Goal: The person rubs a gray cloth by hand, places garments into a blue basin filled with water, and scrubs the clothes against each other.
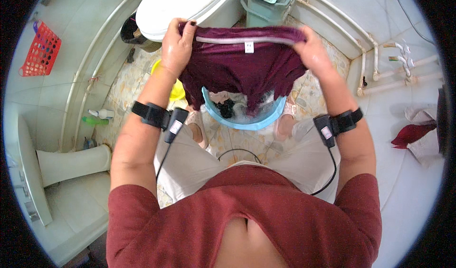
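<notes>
A dark purple garment [231,67] is stretched wide between my two hands, with a pale strip and a small white label along its upper edge. My left hand [178,45] grips the upper left corner, thumb in front. At the opposite corner, my right hand [313,50] is closed on the cloth and looks slightly blurred. Both hands look wet. The garment hangs over a light blue basin [245,125] on the floor and hides its far part. Sudsy water [263,109] and a black cloth [225,108] show inside the basin.
A yellow basin [176,91] sits left of the blue one. Beyond are a white toilet [171,4], a dark bin [133,31] and a pale green bucket [262,15]. Pipes [377,59] run along the right wall. At left stands a sink pedestal [74,163]; bottles [99,115] lie nearby.
</notes>
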Demonstrator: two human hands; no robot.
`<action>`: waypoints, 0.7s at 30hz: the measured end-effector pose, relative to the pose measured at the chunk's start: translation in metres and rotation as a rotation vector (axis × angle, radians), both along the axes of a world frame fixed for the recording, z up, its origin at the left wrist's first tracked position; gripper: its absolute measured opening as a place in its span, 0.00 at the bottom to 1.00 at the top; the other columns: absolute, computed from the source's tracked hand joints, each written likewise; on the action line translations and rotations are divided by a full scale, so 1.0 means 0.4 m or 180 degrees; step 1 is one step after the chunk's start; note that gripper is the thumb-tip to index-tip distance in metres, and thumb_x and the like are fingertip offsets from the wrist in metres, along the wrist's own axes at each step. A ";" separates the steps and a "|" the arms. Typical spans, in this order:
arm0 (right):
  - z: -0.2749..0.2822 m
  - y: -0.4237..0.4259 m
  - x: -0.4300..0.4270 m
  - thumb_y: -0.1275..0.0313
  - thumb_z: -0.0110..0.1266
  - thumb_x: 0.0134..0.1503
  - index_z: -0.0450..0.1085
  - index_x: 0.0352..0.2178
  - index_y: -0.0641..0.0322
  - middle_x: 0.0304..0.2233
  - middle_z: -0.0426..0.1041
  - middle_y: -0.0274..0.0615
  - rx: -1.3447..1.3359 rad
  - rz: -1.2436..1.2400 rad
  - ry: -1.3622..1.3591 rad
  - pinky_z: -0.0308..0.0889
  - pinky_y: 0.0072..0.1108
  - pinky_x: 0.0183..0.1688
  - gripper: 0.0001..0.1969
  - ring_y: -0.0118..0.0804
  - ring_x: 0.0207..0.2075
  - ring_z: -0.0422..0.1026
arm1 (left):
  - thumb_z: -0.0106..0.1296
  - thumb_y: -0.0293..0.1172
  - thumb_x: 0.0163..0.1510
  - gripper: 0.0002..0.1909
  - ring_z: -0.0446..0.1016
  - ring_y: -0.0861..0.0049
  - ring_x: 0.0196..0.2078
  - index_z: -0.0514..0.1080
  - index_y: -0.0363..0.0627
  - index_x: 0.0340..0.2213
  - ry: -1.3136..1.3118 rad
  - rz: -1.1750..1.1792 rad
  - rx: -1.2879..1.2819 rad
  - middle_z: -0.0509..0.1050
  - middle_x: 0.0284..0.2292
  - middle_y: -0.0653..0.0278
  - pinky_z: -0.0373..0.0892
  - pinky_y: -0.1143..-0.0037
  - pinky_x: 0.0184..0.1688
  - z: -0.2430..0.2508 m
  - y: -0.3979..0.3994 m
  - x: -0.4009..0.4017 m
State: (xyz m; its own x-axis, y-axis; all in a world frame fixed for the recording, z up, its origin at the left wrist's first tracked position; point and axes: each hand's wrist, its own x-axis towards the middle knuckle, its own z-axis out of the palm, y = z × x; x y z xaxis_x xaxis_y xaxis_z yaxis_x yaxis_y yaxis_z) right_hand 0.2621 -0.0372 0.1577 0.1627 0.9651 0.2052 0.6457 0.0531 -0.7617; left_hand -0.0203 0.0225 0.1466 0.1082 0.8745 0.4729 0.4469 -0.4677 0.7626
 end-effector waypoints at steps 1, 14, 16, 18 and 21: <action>0.036 0.011 0.010 0.76 0.45 0.40 0.63 0.30 0.66 0.24 0.68 0.45 0.0286 0.0151 0.0208 0.60 0.21 0.35 0.12 0.33 0.29 0.66 | 0.49 0.35 0.43 0.17 0.68 0.65 0.27 0.61 0.38 0.32 -0.0131 -0.0544 -0.0197 0.69 0.23 0.51 0.63 0.74 0.33 0.037 -0.008 -0.007; 0.335 -0.008 -0.027 0.74 0.40 0.49 0.65 0.30 0.70 0.33 0.69 0.45 0.0636 0.2134 0.3682 0.64 0.21 0.37 0.10 0.34 0.32 0.69 | 0.43 0.26 0.45 0.13 0.67 0.75 0.35 0.65 0.37 0.36 -0.1561 -0.1114 -0.0116 0.69 0.33 0.63 0.62 0.79 0.39 0.216 -0.076 0.107; 0.229 0.024 -0.023 0.74 0.41 0.48 0.64 0.32 0.69 0.32 0.68 0.41 0.0226 0.1522 0.3783 0.63 0.19 0.37 0.10 0.30 0.31 0.67 | 0.45 0.33 0.45 0.15 0.70 0.76 0.31 0.66 0.39 0.35 -0.1767 -0.0892 -0.1672 0.71 0.30 0.60 0.65 0.78 0.35 0.127 -0.049 0.083; 0.111 0.031 -0.057 0.71 0.39 0.50 0.63 0.34 0.69 0.32 0.68 0.38 -0.0372 0.1586 0.3515 0.61 0.19 0.38 0.12 0.27 0.32 0.66 | 0.44 0.38 0.44 0.17 0.68 0.78 0.27 0.67 0.38 0.33 -0.1121 -0.1101 -0.2353 0.71 0.27 0.61 0.64 0.78 0.31 0.014 -0.015 0.071; -0.231 0.076 0.052 0.69 0.37 0.49 0.63 0.33 0.70 0.32 0.65 0.57 -0.0830 -0.0155 -0.0135 0.57 0.27 0.43 0.15 0.52 0.38 0.63 | 0.41 0.40 0.45 0.19 0.68 0.55 0.33 0.66 0.35 0.33 0.0941 -0.0393 -0.1704 0.69 0.28 0.46 0.63 0.69 0.37 -0.209 -0.004 0.117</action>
State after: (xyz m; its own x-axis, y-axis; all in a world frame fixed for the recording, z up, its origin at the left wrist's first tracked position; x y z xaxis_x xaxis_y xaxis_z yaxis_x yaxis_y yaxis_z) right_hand 0.2829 -0.0068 0.0652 0.2068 0.9775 -0.0418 0.6742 -0.1733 -0.7179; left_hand 0.0265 0.0207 0.0629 0.2829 0.9546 -0.0930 0.6420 -0.1164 0.7578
